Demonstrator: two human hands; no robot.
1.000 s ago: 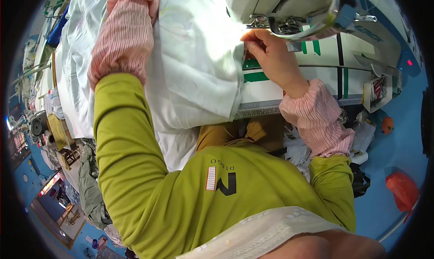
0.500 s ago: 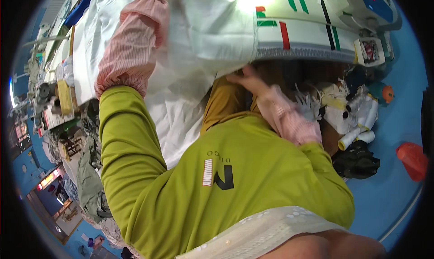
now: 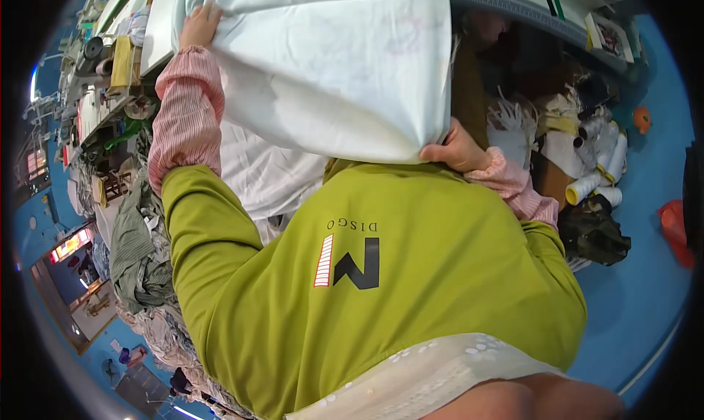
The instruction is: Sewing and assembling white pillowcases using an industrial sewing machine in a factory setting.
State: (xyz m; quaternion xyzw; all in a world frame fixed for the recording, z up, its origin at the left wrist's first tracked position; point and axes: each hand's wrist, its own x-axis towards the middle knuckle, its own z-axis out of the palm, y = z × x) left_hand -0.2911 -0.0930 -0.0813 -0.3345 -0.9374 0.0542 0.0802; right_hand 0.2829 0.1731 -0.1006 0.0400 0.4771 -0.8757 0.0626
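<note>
A pale white cloth (image 3: pixel 337 61) is drawn from the worktable down over my lap, its lower edge sagging between my hands. Near its upper left edge, my left hand (image 3: pixel 199 27) grips a fold with the fingers curled. My right hand (image 3: pixel 462 150) pinches the lower right corner between thumb and fingers, close to my body. Under this cloth, more crumpled white fabric (image 3: pixel 268 174) hangs at my left side. Pink striped sleeve covers reach both wrists.
A grey ruler strip (image 3: pixel 513 9) runs along the table's front edge. Beside it hangs a small white box (image 3: pixel 610 37). Thread cones (image 3: pixel 587 188) and a dark bag (image 3: pixel 595 233) lie at the right; a red bag (image 3: pixel 675 233) is farther right. Heaped garments (image 3: pixel 136 266) stand at the left.
The white cloth has come off the table toward me. My left hand has drawn back and left with it. My right hand has moved from below the table edge onto the cloth's corner.
</note>
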